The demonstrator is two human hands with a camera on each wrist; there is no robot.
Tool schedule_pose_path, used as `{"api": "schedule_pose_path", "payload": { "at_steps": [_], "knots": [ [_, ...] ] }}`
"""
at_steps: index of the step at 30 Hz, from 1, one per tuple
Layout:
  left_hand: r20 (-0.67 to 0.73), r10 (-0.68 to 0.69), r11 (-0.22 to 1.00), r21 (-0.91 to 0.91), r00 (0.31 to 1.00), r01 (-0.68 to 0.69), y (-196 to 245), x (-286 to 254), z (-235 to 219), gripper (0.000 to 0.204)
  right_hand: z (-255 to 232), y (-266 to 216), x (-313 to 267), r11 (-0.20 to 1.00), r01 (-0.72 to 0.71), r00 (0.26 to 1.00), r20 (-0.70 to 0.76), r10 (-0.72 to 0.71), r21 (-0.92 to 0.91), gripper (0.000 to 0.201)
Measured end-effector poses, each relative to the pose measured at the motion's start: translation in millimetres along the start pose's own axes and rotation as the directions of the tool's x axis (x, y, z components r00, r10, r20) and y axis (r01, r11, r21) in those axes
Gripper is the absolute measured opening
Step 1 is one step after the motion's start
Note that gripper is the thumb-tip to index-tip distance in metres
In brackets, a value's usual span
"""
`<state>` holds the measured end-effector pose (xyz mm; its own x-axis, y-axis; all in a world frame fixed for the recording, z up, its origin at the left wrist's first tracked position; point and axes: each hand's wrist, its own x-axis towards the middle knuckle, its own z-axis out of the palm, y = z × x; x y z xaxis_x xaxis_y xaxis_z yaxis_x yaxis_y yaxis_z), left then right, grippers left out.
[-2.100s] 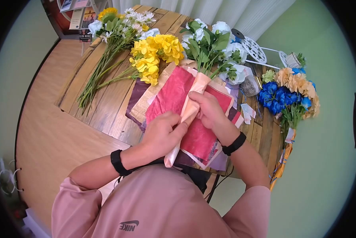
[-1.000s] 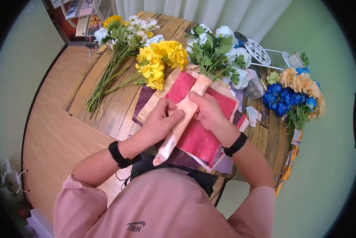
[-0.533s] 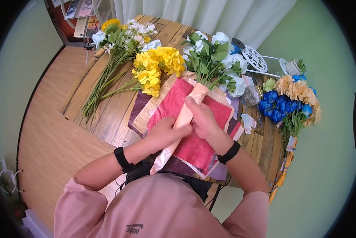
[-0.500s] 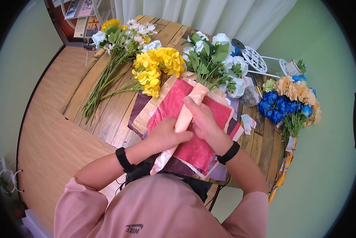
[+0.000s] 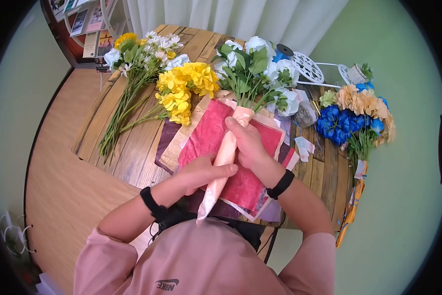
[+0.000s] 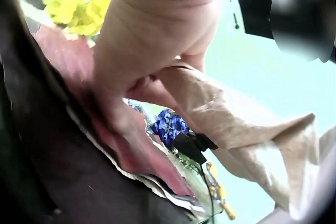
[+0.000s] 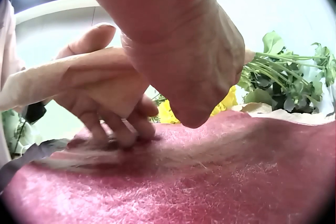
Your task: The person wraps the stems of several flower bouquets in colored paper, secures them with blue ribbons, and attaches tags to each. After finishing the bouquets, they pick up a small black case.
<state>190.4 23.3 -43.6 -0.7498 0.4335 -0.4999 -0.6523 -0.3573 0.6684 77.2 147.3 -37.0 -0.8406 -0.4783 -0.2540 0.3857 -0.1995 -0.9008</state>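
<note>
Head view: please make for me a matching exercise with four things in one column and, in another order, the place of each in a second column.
1. yellow flowers
2. blue flowers
3. paper roll
4. red sheet

A. beneath the roll
B. just left of the white roses
C. held by left hand and right hand
D. beside the peach flowers

Pairs: 1-B, 2-D, 3-C, 4-A

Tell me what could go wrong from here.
The peach wrap shows no tie, so it might unroll if the left hand and right hand let go. Its lower end sits by the shirt and could snag. The left hand's fingers reach the red sheet beneath, which may crease.
</note>
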Motion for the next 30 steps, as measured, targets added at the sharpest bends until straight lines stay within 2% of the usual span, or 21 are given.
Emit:
{"api": "schedule_pose_path", "payload": {
  "at_steps": [1,2,3,5,6,8,9,10,12,13,14,15,16,17,18,19,20,22,24,28,30],
  "knots": [
    [-0.299,0.370,0.885,0.400,0.880,-0.237,-4,-2,2,0.056,1,0,0,1.000,-0.001,1.000,-0.002,0.001,0.003,0.020],
    [-0.370,0.737,0.582,0.773,0.566,-0.252,-5,-4,3,0.066,3,0,-1,1.000,0.019,1.000,-0.008,-0.019,0.011,0.018],
    [-0.368,0.733,0.582,0.775,0.572,-0.246,-5,-8,3,0.066,4,1,-1,0.999,0.038,0.999,-0.016,-0.038,0.020,0.017],
    [-0.052,0.962,0.078,0.993,0.268,-0.087,14,-34,22,0.077,2,4,2,1.000,0.026,1.000,-0.008,-0.026,0.015,0.017],
    [-0.054,0.961,0.080,0.993,0.272,-0.086,18,-40,28,0.077,1,6,2,1.000,0.015,1.000,0.008,-0.015,0.000,0.016],
    [0.287,0.904,-0.308,0.951,0.316,0.017,23,-46,36,0.072,5,7,2,1.000,0.012,1.000,-0.012,-0.012,0.004,0.017],
    [0.291,0.902,-0.312,0.950,0.319,0.016,24,-43,38,0.072,6,7,2,1.000,0.012,0.999,-0.038,-0.012,0.008,0.017],
    [0.062,0.865,-0.034,0.997,0.498,-0.066,24,-39,40,0.064,5,8,3,1.000,0.011,0.999,-0.043,-0.011,0.013,0.017],
    [-0.284,0.514,0.530,0.847,0.809,-0.040,22,-31,41,0.050,2,12,5,0.998,0.033,0.998,-0.043,-0.035,-0.058,0.018],
    [-0.229,0.529,0.590,0.791,0.817,-0.160,10,-16,22,0.037,2,12,5,0.998,0.032,0.998,-0.043,-0.035,-0.056,0.018],
    [-0.230,0.526,0.590,0.792,0.819,-0.157,9,-9,15,0.037,2,12,5,1.000,0.013,0.999,-0.038,-0.014,-0.027,0.021],
    [-0.204,0.298,0.906,0.368,0.933,-0.209,10,-3,9,0.033,1,12,3,1.000,-0.007,0.999,-0.032,0.007,0.002,0.023],
    [-0.049,0.106,0.983,-0.147,0.993,-0.112,15,-1,9,0.029,1,7,1,1.000,-0.006,0.999,-0.032,0.006,0.003,0.023],
    [-0.070,0.083,0.979,-0.179,0.994,-0.095,21,-5,14,0.017,0,-2,-2,0.993,-0.110,0.994,-0.004,0.110,0.035,0.027],
    [-0.066,0.085,0.980,-0.173,0.994,-0.096,23,-3,12,0.017,-1,-7,-2,0.976,-0.210,0.978,0.027,0.209,0.065,0.032],
    [-0.035,0.045,0.970,-0.237,0.998,-0.052,24,-2,10,0.013,-5,-7,1,0.977,-0.202,0.979,0.023,0.201,0.067,0.032],
    [-0.001,0.006,0.954,-0.300,1.000,-0.006,25,-2,10,0.010,-10,-4,5,0.982,-0.166,0.986,0.032,0.164,0.087,0.033],
    [-0.067,0.015,0.980,-0.196,0.998,-0.027,22,1,17,0.017,-15,-3,13,0.987,-0.118,0.993,0.038,0.115,0.108,0.034],
    [-0.119,0.062,0.994,-0.086,0.991,-0.072,14,6,17,0.029,-14,-4,21,0.995,0.045,0.997,-0.065,-0.040,0.085,0.029],
    [-0.126,0.175,0.985,0.038,0.976,-0.171,16,3,26,0.035,-12,-15,16,0.991,0.118,0.992,-0.061,-0.115,0.061,0.028],
    [-0.122,0.209,0.977,0.057,0.970,-0.204,18,-1,31,0.036,-21,-18,21,0.979,0.118,0.990,0.063,-0.130,0.168,0.034]
  ]
}}
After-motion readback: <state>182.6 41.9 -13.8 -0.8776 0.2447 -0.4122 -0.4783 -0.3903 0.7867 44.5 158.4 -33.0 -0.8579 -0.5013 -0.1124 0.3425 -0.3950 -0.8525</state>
